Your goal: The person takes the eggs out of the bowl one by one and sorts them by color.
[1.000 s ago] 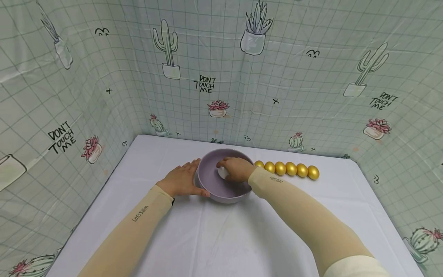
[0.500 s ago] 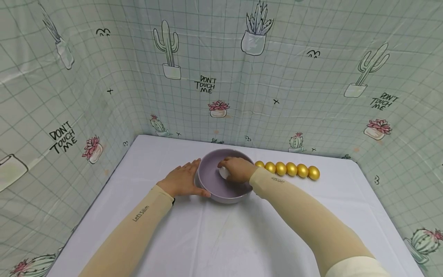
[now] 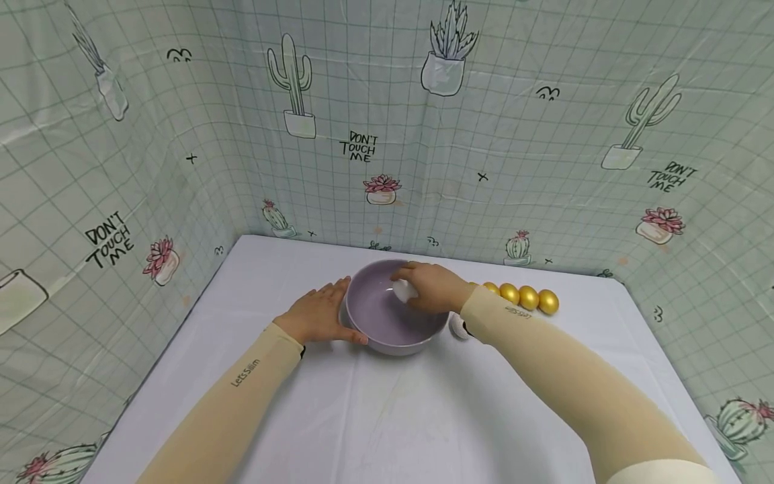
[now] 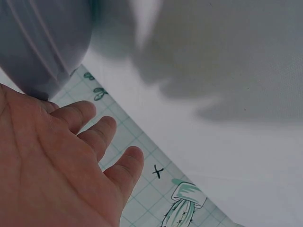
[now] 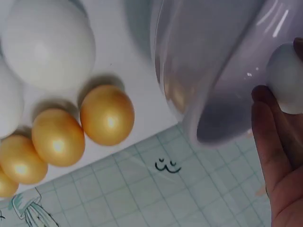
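Note:
A purple bowl (image 3: 387, 323) stands toward the back of the white table. My left hand (image 3: 317, 313) rests against its left side, fingers spread and thumb at the near rim; the left wrist view shows three fingers (image 4: 125, 170) extended beside the bowl wall. My right hand (image 3: 435, 288) holds a white egg (image 3: 404, 290) over the bowl's inside, gripped between thumb and fingertips. In the right wrist view that egg (image 5: 285, 78) appears at the right edge, with the bowl (image 5: 208, 61) beyond the fingers.
Golden eggs (image 3: 509, 294) line up to the bowl's right, partly hidden by my right arm. A white egg (image 3: 458, 327) lies under that wrist, close to the bowl. Two white eggs show in the right wrist view, the larger-looking one (image 5: 47, 42) near the golden row. A patterned cloth (image 3: 387, 121) hangs behind.
My right hand has risen and shifted right and away with its white egg. Another white egg beside the bowl has come into sight, and the arm now covers the nearest golden eggs. The left hand stays put.

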Demonstrator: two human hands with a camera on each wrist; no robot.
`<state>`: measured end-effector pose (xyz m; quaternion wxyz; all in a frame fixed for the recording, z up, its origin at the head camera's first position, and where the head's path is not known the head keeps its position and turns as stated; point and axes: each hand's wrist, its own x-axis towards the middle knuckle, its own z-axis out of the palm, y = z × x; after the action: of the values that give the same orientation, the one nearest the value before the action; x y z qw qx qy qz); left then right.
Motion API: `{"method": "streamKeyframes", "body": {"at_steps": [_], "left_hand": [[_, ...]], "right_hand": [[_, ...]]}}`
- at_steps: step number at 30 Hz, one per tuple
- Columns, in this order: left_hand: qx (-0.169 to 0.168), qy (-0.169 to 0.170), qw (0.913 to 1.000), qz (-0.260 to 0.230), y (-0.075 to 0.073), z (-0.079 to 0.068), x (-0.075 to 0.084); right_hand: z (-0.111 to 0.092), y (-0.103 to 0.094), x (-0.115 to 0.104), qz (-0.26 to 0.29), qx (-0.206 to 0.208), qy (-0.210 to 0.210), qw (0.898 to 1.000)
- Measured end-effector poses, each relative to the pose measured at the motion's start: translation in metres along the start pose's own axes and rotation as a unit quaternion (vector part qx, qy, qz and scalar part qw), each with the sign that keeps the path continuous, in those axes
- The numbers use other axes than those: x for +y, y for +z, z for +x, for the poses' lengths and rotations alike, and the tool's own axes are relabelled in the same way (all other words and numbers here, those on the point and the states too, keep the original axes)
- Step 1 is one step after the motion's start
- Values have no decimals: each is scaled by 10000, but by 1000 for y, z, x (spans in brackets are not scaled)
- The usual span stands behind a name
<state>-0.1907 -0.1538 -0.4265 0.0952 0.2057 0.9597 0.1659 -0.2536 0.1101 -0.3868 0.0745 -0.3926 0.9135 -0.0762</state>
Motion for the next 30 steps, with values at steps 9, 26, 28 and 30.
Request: {"method": "streamKeyframes", "body": {"at_steps": [9,26,28,30], "left_hand": [[76,1,10000,47,0,0,1],[134,49,9999,57,1,1,2],[139,53,9999,59,1,1,2],[141,58,9999,58,1,1,2]], "right_hand": [[-35,-19,6,79,351,-102,9993],[-109,-26,31,196,785,-27,9967],[-115,-24,36,172,827,10,9964],[-122,-22,41,183,872,37,9960]]}}
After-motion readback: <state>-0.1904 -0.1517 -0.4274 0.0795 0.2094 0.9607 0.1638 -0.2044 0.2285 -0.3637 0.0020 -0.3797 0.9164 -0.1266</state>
